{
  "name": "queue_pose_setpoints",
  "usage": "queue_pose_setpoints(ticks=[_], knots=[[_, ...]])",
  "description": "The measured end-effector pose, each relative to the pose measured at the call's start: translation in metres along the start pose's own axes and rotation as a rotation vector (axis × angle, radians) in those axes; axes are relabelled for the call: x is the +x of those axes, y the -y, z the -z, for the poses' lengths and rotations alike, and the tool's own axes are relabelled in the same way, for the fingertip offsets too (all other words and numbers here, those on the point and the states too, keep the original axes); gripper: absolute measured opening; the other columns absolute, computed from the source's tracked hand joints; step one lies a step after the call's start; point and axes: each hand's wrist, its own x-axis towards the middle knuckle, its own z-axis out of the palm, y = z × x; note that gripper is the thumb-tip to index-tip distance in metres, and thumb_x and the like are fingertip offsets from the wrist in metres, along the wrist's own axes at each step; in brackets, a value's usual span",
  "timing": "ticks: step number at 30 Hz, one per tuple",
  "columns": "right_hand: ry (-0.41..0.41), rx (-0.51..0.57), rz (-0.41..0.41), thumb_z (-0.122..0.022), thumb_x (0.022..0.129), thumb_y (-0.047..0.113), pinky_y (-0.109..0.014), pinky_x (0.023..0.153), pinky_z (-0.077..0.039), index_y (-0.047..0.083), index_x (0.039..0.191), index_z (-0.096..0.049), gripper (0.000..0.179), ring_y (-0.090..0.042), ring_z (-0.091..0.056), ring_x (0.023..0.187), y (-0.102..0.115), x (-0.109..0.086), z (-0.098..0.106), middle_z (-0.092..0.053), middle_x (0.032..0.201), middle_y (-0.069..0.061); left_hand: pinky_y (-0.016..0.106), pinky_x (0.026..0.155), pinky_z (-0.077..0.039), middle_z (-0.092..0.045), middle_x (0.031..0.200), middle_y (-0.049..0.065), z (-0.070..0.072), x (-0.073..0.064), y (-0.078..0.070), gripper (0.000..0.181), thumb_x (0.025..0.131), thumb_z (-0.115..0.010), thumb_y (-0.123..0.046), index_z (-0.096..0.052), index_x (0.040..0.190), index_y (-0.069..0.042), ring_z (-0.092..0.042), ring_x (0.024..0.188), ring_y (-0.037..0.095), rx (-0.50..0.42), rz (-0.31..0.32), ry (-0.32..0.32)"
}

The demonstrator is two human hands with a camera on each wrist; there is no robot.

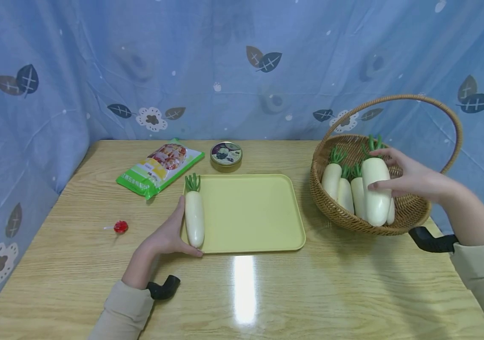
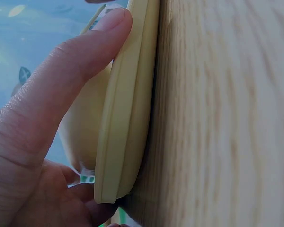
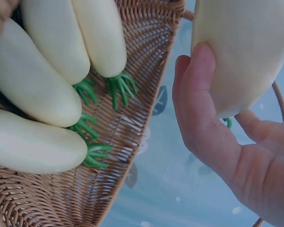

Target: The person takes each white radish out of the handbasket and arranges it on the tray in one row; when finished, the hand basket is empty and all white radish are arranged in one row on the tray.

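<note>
Fingers point(image 3: 203, 99) of the right hand point(image 1: 418, 180) were curled round a white radish point(image 1: 376, 189), holding it at the wicker basket point(image 1: 410, 210), where four more radishes point(image 1: 331, 182) lay. The left hand point(image 1: 166, 237), thumb and fingers spread wide, held the yellow tray point(image 1: 250, 212) by its near left corner, just beside another radish point(image 1: 194, 217) lying along the tray's left side. A green-edged food packet point(image 1: 163, 167), a round tin point(image 1: 226, 155) and a red lollipop point(image 1: 120, 226) lay on the bench point(image 1: 310, 293).
</note>
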Motion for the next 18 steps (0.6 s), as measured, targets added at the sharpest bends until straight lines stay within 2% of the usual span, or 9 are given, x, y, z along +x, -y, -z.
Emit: queue_pose_setpoints(ticks=[6,18], knots=[[-0.007,0.010,0.020,-0.065,0.086,0.018,-0.051,0.072,-0.051,0.008,0.145,-0.005,0.085,-0.056,-0.040,0.110,0.004,-0.005,-0.008,-0.018,0.132,-0.032,0.050,0.109,-0.009,0.014,0.150,0.019,0.000,-0.001,0.001,0.150,0.047,-0.090,-0.037,0.021,0.141,-0.003,0.004,0.137,0.033,-0.008,0.006,0.002],[0.013,0.060,0.090,-0.065,0.085,0.013,-0.044,0.069,-0.050,0.010,0.143,-0.009,0.081,-0.048,-0.050,0.107,0.021,-0.014,-0.023,-0.018,0.131,-0.029,0.051,0.108,-0.009,0.013,0.149,0.020,0.001,-0.001,0.000,0.149,0.047,-0.090,-0.036,0.021,0.141,-0.003,0.004,0.137,0.034,0.005,0.015,0.006]])
